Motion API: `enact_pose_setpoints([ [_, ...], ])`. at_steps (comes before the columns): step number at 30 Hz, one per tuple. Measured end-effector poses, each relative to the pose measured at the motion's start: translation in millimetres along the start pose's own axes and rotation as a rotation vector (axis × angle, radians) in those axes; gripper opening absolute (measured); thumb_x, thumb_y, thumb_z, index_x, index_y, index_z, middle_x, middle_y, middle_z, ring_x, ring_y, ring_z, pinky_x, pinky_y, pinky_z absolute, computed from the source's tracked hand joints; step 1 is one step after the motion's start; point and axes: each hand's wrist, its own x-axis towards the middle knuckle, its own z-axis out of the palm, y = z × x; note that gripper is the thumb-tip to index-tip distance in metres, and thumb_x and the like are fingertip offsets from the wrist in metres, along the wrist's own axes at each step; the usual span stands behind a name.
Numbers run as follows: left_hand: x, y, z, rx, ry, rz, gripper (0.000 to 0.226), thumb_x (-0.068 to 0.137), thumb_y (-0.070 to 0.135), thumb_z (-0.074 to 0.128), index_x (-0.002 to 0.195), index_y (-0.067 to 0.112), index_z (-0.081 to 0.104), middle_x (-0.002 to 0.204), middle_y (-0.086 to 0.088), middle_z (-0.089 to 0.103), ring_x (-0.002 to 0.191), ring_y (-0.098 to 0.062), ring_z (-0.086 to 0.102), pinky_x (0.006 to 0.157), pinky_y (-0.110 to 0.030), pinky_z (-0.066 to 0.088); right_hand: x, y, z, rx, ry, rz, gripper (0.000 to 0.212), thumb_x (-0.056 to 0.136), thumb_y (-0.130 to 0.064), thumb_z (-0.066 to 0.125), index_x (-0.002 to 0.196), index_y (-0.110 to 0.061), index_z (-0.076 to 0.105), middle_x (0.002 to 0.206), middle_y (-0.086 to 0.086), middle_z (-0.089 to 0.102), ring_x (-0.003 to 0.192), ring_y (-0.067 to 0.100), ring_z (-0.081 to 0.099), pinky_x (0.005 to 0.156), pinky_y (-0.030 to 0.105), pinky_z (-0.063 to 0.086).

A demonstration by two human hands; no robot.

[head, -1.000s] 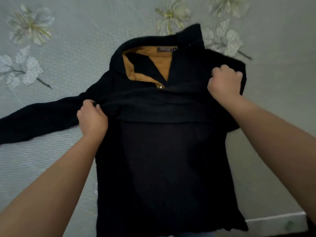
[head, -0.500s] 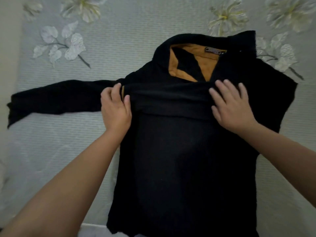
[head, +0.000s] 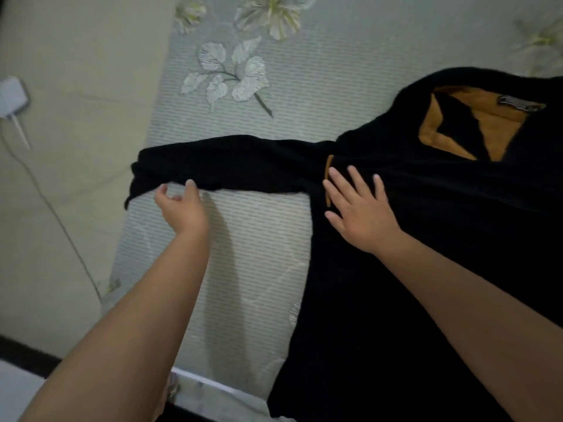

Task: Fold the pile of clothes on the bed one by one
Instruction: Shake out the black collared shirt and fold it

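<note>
Black sweater (head: 411,269) lies flat on the bed (head: 259,239), collar with mustard lining (head: 487,126) up past the right hand (head: 359,217). Right hand rests flat on the sweater's chest near the shoulder, fingers spread and straight, pressing the cloth down. One sleeve (head: 219,166) stretches straight out from the right hand toward the left hand (head: 182,208). Left hand sits just under the sleeve's lower edge near the cuff, fingers loosely curled and apart, fingertips touching the cloth; no grip yet. White charger (head: 12,97) with cable lies on the beige surface well beyond the left hand, off the bed's edge.
</note>
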Motion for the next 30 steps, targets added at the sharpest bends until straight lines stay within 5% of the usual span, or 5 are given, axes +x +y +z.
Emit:
enact_pose_setpoints([
  [14, 64, 16, 8, -0.093, 0.027, -0.062, 0.023, 0.094, 0.011, 0.043, 0.104, -0.002, 0.06, 0.108, -0.015, 0.06, 0.1, -0.022, 0.056, 0.095, -0.03, 0.041, 21, 0, -23, -0.013, -0.375, 0.053, 0.065, 0.092, -0.054, 0.02, 0.145, -0.03, -0.01, 0.15, -0.013, -0.026, 0.139, 0.014, -0.023, 0.112, 0.047, -0.01],
  [17, 58, 26, 3, -0.199, 0.014, -0.035, 0.035, 0.098, 0.015, 0.036, 0.13, 0.003, 0.044, 0.134, -0.01, 0.048, 0.122, -0.02, 0.046, 0.105, -0.026, 0.034, 22, -5, -34, 0.061, -0.386, 0.044, 0.06, 0.095, -0.047, 0.024, 0.146, -0.03, -0.002, 0.153, -0.013, -0.018, 0.141, 0.014, -0.018, 0.113, 0.045, -0.007],
  [23, -9, 69, 17, -0.087, -0.078, 0.594, 0.036, 0.093, 0.0, 0.041, 0.126, -0.014, 0.041, 0.136, -0.029, 0.038, 0.131, -0.034, 0.033, 0.106, -0.02, 0.016, -7, 12, -84, 0.323, 0.165, -0.088, 0.035, 0.096, -0.015, 0.043, 0.127, 0.001, 0.051, 0.136, 0.016, 0.048, 0.126, 0.024, 0.043, 0.102, 0.02, 0.025],
  [28, -138, 81, 80, 0.118, -0.354, 1.448, 0.019, 0.076, -0.009, 0.044, 0.079, -0.016, 0.062, 0.102, -0.041, 0.057, 0.095, -0.054, 0.057, 0.09, -0.043, 0.04, -87, 75, -87, 0.677, 0.408, 0.474, 0.031, 0.097, -0.018, 0.037, 0.11, -0.004, 0.062, 0.107, 0.005, 0.058, 0.104, 0.023, 0.053, 0.087, 0.026, 0.038],
  [30, -191, 69, 106, 0.454, -0.674, 1.723, 0.023, 0.082, -0.003, 0.044, 0.094, -0.009, 0.063, 0.123, -0.036, 0.049, 0.117, -0.049, 0.047, 0.103, -0.047, 0.032, -124, 104, -77, 0.58, 0.412, 0.606, 0.029, 0.096, -0.012, 0.039, 0.108, 0.001, 0.062, 0.11, 0.015, 0.061, 0.106, 0.032, 0.054, 0.09, 0.032, 0.038],
])
